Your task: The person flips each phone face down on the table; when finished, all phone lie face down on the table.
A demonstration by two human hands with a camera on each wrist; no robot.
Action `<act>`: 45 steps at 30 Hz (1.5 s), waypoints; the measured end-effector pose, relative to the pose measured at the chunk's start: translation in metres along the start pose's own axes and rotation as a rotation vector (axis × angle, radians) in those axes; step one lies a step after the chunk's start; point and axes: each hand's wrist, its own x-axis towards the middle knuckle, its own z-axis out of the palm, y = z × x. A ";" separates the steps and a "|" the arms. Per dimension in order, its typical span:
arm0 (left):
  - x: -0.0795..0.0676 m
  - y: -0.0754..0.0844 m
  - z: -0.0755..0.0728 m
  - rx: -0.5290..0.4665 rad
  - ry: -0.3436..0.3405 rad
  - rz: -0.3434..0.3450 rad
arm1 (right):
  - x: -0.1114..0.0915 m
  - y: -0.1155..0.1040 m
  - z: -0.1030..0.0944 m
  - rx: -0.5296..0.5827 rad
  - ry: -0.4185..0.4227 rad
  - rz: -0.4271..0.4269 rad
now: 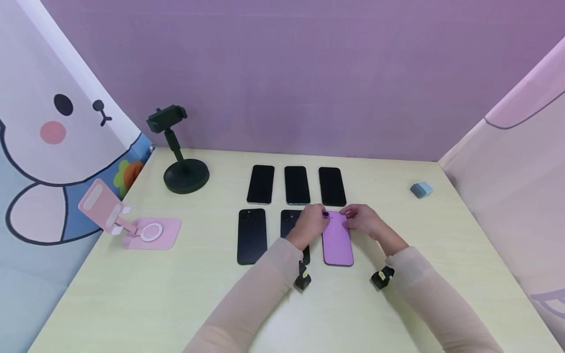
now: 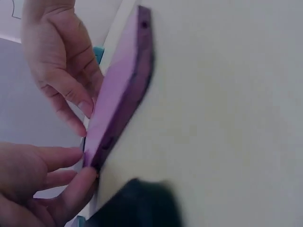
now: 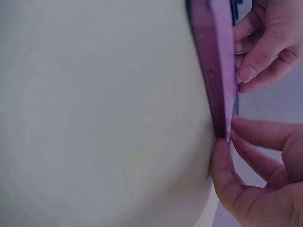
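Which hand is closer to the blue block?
The right hand. It holds the top right corner of the purple phone, to the left of the blue block. The left hand is at the phone's top left corner, farther left.

Dark stand (image 1: 176,151), pink stand (image 1: 134,239), small blue block (image 1: 421,189), purple backdrop (image 1: 291,83)

A purple, rectangular smartphone with rounded corners and dark edges (image 1: 338,242) lies back up on the pale table (image 1: 145,294), just right of a black phone (image 1: 288,220), its camera end farthest from the person.
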 end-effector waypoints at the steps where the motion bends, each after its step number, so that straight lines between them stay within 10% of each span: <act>1: 0.002 0.000 -0.001 0.000 0.000 0.005 | 0.001 0.000 -0.002 -0.006 0.005 -0.006; 18: 0.045 -0.008 0.012 -0.141 0.131 -0.005 | 0.041 0.001 -0.009 0.099 0.143 0.009; 29: 0.050 -0.012 0.014 -0.073 0.149 0.046 | 0.051 0.005 -0.009 0.253 0.159 0.047; 45: 0.048 -0.010 0.012 -0.108 0.134 0.015 | 0.054 -0.003 -0.011 0.164 0.190 0.115</act>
